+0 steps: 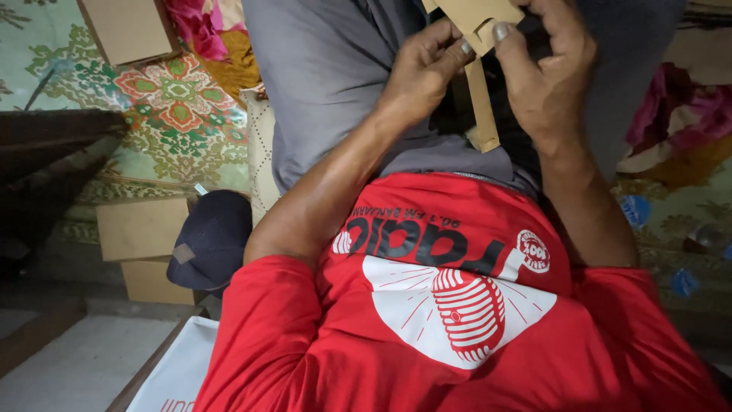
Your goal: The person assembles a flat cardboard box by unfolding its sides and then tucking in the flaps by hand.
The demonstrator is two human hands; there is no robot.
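I look down my red printed shirt at my lap in grey trousers. Both hands hold a brown cardboard piece [482, 91] near the top edge of the view. My left hand [418, 70] pinches its left side with fingers curled. My right hand [545, 65] grips the upper right part, thumb pressed on the flap. A narrow strip of the cardboard hangs down between my hands. The top of the piece runs out of view.
A dark blue cap [212, 236] lies at my left. Flat cardboard pieces [143, 229] are stacked beside it, and another cardboard sheet [126, 29] lies at top left on a floral mat [175, 114]. Pink cloth [686, 114] lies at right. A white sheet [179, 374] sits bottom left.
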